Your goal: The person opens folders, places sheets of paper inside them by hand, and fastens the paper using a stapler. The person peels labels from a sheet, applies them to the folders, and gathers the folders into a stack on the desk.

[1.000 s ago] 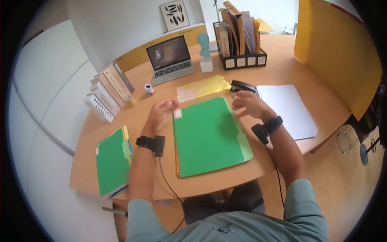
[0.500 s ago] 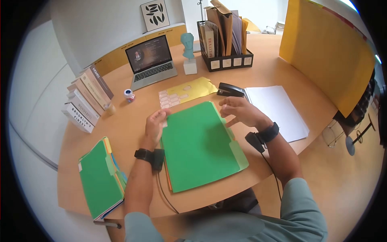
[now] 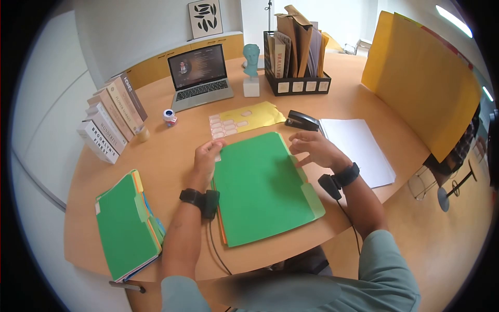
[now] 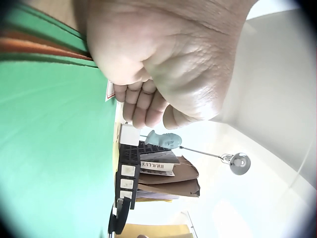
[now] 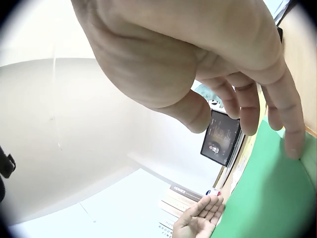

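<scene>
Left hand (image 3: 206, 157), fingers together and loosely bent, and right hand (image 3: 318, 151), fingers apart, flank a green folder (image 3: 260, 195) on a table (image 3: 169, 151).

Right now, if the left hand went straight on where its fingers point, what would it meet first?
Probably the labelled yellow sheet beyond the green folder, though the left hand might pass above it.

Green folder (image 4: 54, 148) cropped in wrist views, laptop (image 3: 200, 78) text illegible
</scene>
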Tool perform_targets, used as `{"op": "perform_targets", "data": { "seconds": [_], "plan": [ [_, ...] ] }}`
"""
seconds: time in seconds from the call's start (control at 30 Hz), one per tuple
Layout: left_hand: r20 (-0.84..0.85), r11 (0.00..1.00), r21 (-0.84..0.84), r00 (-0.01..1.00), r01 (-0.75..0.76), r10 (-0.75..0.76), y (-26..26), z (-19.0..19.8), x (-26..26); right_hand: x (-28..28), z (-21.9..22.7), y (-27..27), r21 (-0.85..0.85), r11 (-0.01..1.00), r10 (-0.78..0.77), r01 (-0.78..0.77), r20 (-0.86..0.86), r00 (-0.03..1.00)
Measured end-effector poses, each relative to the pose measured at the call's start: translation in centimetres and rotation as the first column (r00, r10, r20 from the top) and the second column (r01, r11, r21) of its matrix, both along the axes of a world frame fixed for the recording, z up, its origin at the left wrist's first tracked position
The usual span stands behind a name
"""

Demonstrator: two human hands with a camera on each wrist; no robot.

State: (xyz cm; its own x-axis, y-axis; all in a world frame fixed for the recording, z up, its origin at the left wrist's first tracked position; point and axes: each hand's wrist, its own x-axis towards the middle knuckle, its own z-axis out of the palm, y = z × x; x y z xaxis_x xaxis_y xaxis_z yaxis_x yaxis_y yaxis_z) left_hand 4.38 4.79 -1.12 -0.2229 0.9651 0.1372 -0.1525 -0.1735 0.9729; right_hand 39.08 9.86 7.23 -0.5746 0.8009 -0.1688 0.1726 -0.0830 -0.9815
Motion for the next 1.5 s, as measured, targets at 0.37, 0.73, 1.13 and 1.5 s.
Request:
{"op": "perform_targets", "data": {
  "seconds": [0.37,0.73,1.13,1.5],
  "plan": [
    [0.000,0.999,0.040,0.999,-0.036,0.036,-0.1,-0.2,0.0,-1.5,1.4,-0.4,-0.040,0.995,-0.097,0.092,-0.145,0.985],
    [0.234,0.968,0.171,0.962,-0.181,0.139,-0.3,2.3,0.1,-9.7,9.5,-3.5,0.240,0.927,0.329,-0.288,-0.154,0.932],
    [0.330,0.754,0.600,0.777,0.265,-0.536,0.1,-1.7,-5.2,2.2,5.2,1.6,0.474,0.863,0.179,-0.174,0.034,0.983],
    [0.343,0.829,0.517,0.835,0.213,-0.429,-0.6,-1.6,-5.0,25.4,-3.0,8.4,0.498,0.811,-0.583,0.307,0.637,0.505]
  ]
}}
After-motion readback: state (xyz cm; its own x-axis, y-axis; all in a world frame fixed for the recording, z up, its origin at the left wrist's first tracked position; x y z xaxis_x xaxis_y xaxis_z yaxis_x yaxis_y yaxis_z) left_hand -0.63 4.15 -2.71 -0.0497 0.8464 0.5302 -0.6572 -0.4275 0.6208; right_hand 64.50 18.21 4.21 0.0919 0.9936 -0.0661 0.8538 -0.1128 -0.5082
